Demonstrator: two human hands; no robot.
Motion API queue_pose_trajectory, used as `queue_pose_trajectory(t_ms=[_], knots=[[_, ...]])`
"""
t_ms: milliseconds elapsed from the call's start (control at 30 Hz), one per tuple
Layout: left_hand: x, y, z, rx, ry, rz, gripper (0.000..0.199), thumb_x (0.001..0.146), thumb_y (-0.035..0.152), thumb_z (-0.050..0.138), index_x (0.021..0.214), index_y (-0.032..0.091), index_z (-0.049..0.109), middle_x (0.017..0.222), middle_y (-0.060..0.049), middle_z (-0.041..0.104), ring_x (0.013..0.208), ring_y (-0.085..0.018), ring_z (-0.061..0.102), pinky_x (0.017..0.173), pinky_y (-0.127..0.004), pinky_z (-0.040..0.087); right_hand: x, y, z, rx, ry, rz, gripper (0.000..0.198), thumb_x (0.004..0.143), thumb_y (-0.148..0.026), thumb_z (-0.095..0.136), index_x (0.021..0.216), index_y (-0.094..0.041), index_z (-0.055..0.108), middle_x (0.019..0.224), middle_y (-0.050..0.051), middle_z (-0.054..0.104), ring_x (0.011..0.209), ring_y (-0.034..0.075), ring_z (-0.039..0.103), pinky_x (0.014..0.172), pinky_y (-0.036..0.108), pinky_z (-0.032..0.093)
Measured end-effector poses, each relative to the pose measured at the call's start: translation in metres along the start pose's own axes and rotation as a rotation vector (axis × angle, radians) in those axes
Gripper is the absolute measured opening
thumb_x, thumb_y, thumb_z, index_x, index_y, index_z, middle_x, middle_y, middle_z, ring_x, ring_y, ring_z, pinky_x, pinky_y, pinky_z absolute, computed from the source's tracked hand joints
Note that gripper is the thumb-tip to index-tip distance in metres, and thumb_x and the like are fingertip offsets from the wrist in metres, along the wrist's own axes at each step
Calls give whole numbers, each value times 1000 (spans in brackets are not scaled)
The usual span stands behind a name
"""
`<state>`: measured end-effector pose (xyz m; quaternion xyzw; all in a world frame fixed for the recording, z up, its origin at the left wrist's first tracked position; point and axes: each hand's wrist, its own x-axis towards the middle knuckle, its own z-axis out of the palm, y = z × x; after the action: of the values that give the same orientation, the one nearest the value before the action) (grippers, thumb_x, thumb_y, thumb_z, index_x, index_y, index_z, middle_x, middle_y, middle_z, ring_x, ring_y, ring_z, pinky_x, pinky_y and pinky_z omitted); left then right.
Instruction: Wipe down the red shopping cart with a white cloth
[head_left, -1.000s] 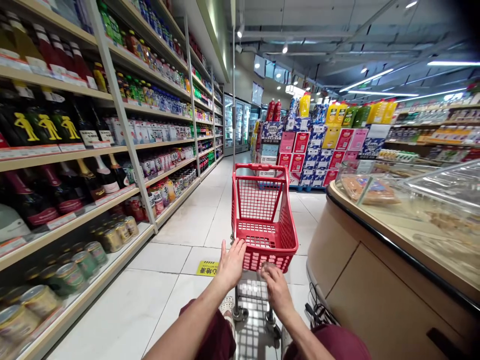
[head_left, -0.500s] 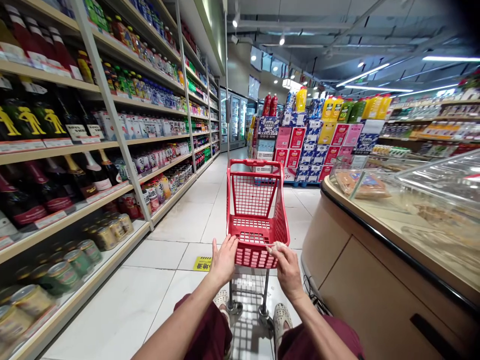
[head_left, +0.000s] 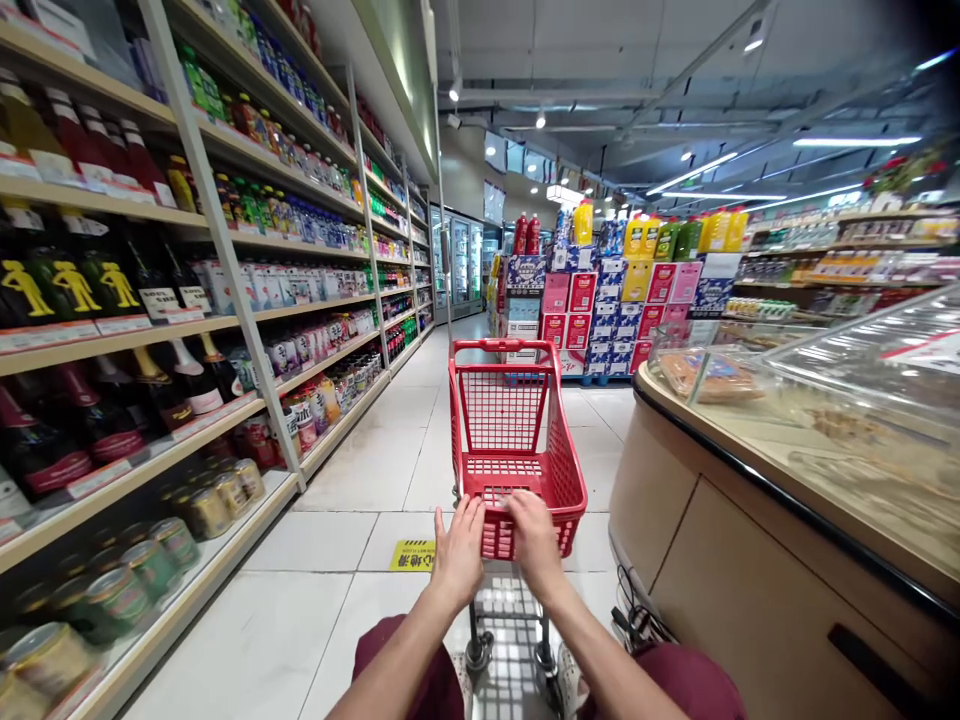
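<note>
In front of me stands a red shopping cart with an empty basket of plastic mesh. My left hand rests on the left end of its near rim, fingers stretched forward and thumb apart. My right hand is bent over the middle of the same rim, close to the left one. Its fingers are curled around a crumpled whitish cloth, which is now almost wholly hidden under them. The cart's casters stand on the floor between my feet.
Drink shelves with bottles and cans run along the left. A glass-topped counter stands close on the right, with loose cables at its foot. Stacked drink cartons stand ahead. A yellow floor sticker lies left of the cart.
My right hand has slid left along the rim from the right corner to the middle, with the whitish cloth. The left hand stays at the rim's left end. The view has tilted up slightly.
</note>
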<state>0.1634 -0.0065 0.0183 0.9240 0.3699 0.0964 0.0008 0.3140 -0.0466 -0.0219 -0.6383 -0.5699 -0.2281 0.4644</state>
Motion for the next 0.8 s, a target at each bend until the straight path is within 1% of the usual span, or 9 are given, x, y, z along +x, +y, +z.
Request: queue_pose_trajectory(t_ms=[100,200,267,367,467,567,667,733,800], knots=[[-6,-6,0,56,10,-14,69,67,1,31,134,15,24,141,-7,27,131,-19,14,105,-53,8,-5,-3,-1,2,-86,-77,38,79,-6,36,108,-20,57,108,8,58,106,19,48,91,41,40],[-9,-11,-2,66,8,-18,69,67,0,30,134,15,23,141,-8,27,131,-19,15,105,-52,9,-14,20,-23,-50,-38,-32,38,81,-9,36,113,-22,54,113,8,56,111,21,46,92,45,40],[-9,-10,-3,60,5,-21,69,67,0,31,134,17,24,141,-7,28,131,-20,15,105,-53,9,-20,28,-30,-77,20,30,41,82,-10,34,117,-22,51,118,9,53,116,22,42,94,47,38],[-6,-7,-3,45,8,-15,69,67,0,31,133,19,25,140,-6,28,131,-20,15,105,-53,7,-24,11,-13,-48,31,0,44,81,-7,33,120,-22,49,121,8,52,119,20,39,95,46,39],[-4,-7,-2,32,7,-29,71,66,0,33,134,20,24,142,-6,23,131,-19,14,104,-53,7,-20,-7,4,-13,-27,-73,45,80,-6,35,118,-22,50,119,7,54,118,19,40,94,43,40],[-4,-10,-3,30,0,-32,73,64,0,35,134,22,24,144,-6,18,132,-19,12,103,-54,8,-16,10,-11,-39,-21,-1,45,80,-6,34,119,-23,50,119,8,53,116,19,42,94,43,41],[-3,-11,-5,15,5,-4,72,65,1,35,133,22,25,142,-6,22,131,-18,16,104,-54,6,-14,30,-26,-75,57,118,45,81,-7,32,120,-22,49,119,8,52,117,19,41,95,46,38],[-2,-8,-6,2,7,2,71,65,2,35,133,20,25,141,-6,26,130,-18,18,104,-54,5,-14,23,-18,-63,55,102,44,80,-6,32,117,-21,51,117,8,54,116,19,42,95,45,39],[-1,-6,-9,-2,7,0,70,65,2,35,132,17,26,140,-6,30,130,-18,20,105,-52,4,-13,4,-2,-48,22,40,43,79,-4,34,114,-20,54,116,9,55,115,19,43,94,43,40]])
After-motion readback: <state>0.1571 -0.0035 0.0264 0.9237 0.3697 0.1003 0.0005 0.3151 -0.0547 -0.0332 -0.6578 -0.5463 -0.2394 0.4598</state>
